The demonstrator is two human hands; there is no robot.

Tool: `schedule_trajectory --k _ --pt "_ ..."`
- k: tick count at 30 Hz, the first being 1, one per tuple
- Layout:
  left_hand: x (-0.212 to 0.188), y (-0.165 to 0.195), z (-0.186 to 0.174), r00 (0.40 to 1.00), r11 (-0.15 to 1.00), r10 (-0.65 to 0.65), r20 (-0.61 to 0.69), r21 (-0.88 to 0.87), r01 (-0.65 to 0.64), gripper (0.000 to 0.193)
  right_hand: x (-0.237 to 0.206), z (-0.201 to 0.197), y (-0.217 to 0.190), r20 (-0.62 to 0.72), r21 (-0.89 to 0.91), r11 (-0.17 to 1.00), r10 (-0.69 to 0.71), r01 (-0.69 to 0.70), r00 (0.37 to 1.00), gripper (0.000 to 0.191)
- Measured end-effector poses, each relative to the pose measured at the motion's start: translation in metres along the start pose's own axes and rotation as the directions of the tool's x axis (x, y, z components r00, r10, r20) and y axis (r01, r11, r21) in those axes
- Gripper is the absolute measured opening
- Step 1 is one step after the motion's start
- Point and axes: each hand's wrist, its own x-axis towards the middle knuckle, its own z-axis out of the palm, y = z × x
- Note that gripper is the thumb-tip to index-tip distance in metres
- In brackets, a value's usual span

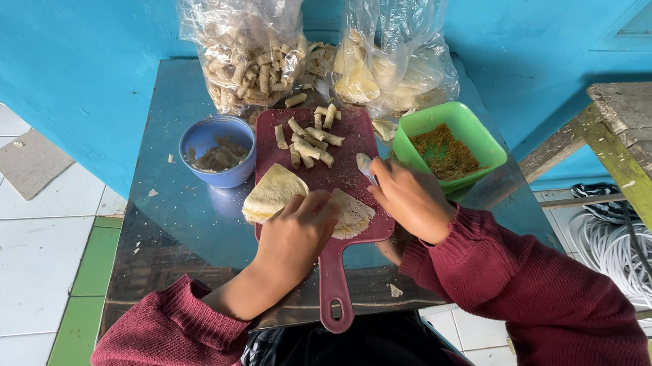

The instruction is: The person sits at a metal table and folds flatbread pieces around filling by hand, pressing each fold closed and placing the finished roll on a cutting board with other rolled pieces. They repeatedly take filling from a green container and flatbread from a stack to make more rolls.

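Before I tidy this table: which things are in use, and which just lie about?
In use:
left hand on the thin wrappers
right hand
red cutting board
rolled pieces
blue bowl
green bowl

Lying about:
coiled white hose
wooden bench

Our forearms, in dark red knitted sleeves pushed back from the wrists, reach in over the near edge of the red cutting board [326, 177]. Our left hand [293, 234] lies palm down on the board's near left part, fingers curled and pressing flat. Our right hand [408, 197] rests at the board's right edge, knuckles up, fingers closed around a small spoon [365, 165].
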Motion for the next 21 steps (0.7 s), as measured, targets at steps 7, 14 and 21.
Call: schedule_trajectory --k 7,14,21 --pt "-0.007 0.001 0.005 0.991 0.991 0.111 -0.071 -0.061 -0.116 0.022 0.001 -0.002 -0.004 -0.087 0.054 0.997 -0.046 0.051 0.995 0.033" --pt "-0.010 0.000 0.005 0.993 0.991 0.104 -0.063 -0.079 -0.108 0.023 0.001 -0.020 -0.008 -0.040 0.076 0.960 -0.266 0.269 0.963 0.032" --pt "-0.009 -0.001 0.004 0.991 0.990 0.124 -0.052 -0.057 -0.127 0.024 -0.001 -0.014 -0.008 -0.030 -0.027 0.925 -0.379 0.379 0.925 0.034"
